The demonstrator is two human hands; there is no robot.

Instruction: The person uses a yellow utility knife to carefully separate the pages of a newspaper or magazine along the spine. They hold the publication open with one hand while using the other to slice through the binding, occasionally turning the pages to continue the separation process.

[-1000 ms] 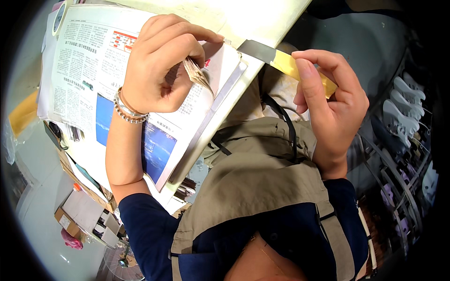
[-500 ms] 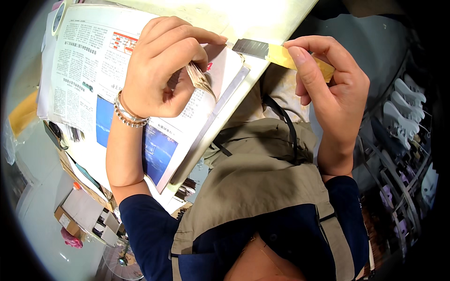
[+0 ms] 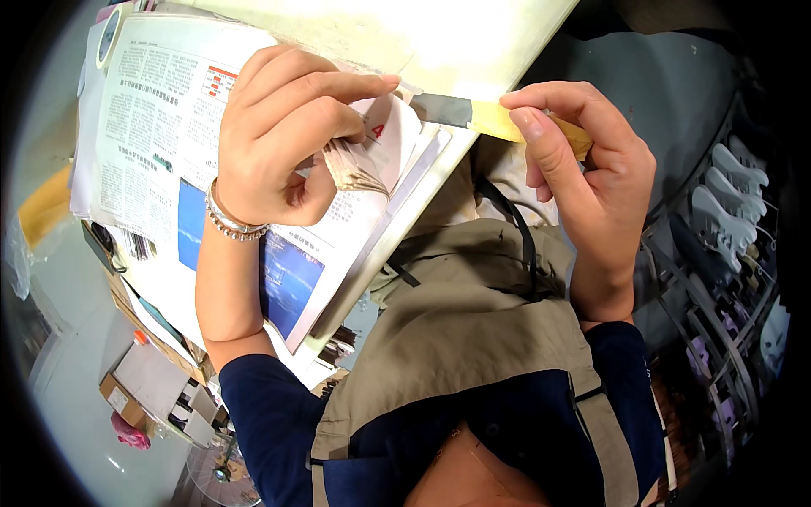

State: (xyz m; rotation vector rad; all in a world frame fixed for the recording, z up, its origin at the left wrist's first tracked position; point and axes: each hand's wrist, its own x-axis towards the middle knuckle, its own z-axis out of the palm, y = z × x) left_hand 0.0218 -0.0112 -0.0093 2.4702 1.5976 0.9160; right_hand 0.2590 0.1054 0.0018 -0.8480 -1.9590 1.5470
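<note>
My left hand [image 3: 283, 139], with a bracelet at the wrist, is curled over a newspaper [image 3: 139, 169] on the table. Its thumb and lower fingers pinch a thick fold of thin paper layers [image 3: 353, 171], while the forefinger reaches along the paper's far edge. In my right hand [image 3: 596, 169], between thumb and fingers, is a flat grey cutter blade [image 3: 443, 110] whose handle end [image 3: 497, 121] is wrapped in yellow. The blade points left, its tip at the paper's edge near my left fingertip. Whether the tip is inside the fold cannot be made out.
The pale table [image 3: 448, 38] has its edge running diagonally beside my apron [image 3: 456, 304]. A tape roll [image 3: 108, 38] lies at the far left. Boxes [image 3: 152, 372] stand lower left, and white hangers [image 3: 726, 211] hang at the right.
My right hand and the blade have shifted slightly left and nearer to me. My left hand has tilted a little, and more of the turned-up page with red print shows beneath its fingers.
</note>
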